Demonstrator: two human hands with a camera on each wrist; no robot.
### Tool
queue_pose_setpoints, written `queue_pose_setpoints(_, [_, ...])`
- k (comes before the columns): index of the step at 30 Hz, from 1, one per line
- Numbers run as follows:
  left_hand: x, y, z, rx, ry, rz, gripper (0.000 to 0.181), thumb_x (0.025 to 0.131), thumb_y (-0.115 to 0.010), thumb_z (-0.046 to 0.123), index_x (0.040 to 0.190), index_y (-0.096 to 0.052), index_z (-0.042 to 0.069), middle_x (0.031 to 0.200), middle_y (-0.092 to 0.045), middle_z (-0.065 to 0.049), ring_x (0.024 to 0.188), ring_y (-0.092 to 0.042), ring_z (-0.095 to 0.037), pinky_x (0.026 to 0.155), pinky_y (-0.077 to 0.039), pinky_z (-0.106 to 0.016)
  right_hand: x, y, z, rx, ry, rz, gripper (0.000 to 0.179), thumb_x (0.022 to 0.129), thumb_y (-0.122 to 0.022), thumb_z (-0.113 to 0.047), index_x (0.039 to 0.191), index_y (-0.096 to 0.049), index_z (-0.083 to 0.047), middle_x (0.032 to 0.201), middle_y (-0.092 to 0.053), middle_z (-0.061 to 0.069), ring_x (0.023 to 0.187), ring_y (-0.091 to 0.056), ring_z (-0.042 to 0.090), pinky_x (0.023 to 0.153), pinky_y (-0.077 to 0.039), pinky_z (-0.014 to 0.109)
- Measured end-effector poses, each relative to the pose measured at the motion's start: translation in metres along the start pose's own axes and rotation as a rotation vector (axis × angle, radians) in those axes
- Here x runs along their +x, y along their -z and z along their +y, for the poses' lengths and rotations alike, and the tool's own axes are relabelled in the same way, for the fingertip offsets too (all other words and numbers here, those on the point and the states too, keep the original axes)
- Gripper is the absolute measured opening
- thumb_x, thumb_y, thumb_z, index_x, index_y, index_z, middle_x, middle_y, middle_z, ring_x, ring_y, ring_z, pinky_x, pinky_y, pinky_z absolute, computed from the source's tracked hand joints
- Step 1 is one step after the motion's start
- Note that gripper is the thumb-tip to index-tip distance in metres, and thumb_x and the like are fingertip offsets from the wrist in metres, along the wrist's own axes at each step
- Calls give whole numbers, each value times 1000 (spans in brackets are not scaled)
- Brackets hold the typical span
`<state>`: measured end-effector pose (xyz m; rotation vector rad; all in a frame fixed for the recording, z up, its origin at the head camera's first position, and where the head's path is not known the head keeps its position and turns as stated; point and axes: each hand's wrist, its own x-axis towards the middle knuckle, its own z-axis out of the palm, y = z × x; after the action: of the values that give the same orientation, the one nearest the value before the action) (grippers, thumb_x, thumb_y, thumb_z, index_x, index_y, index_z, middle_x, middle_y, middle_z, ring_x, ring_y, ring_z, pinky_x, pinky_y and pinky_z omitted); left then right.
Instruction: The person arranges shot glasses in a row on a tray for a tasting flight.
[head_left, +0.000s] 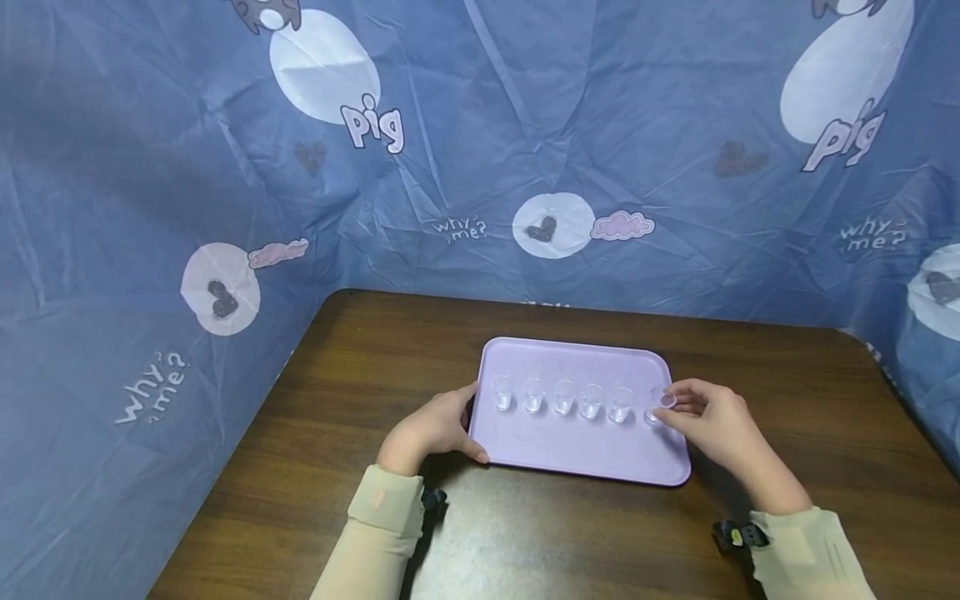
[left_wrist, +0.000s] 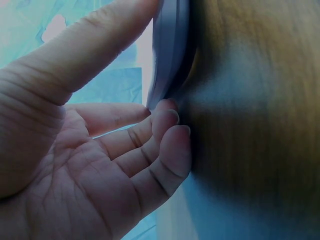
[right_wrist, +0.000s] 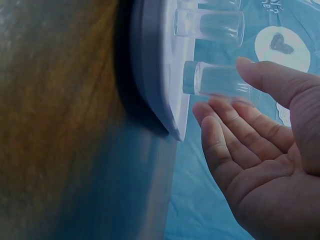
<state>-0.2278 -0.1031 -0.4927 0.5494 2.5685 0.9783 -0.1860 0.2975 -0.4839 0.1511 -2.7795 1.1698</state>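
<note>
A lilac tray point(head_left: 577, 462) lies on the table with several small clear shot glasses point(head_left: 564, 398) standing in a row across it. At the tray's left end, my left hand point(head_left: 433, 429) holds the near corner, its thumb at the front edge and fingers along the side. The left wrist view shows the fingertips low against the rim point(left_wrist: 170, 45) and the tabletop. My right hand point(head_left: 712, 421) pinches the rightmost shot glass point(right_wrist: 220, 80) near its rim between thumb and fingers. That glass is upright, its base at the tray surface; whether it touches is hard to tell.
Brown wooden table point(head_left: 315, 517) surrounds the tray. A blue printed cloth point(head_left: 465, 150) hangs behind and along the sides of the table. Neighbouring shot glasses stand close to the left of the pinched one.
</note>
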Motion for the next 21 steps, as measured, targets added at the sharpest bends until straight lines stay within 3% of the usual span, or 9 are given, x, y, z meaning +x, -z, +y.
queue_pose_setpoints(21, [-2,2,0,10,-13,3,118,60,-101,18,156,-35,-2,103,-65,-8,85,-58,-19,83,-49,-40,0,-8,0,-3,-37,-54,34,84,-85,-12,109,-69,5,101,-72,15,90,-71,28,69,-57,30])
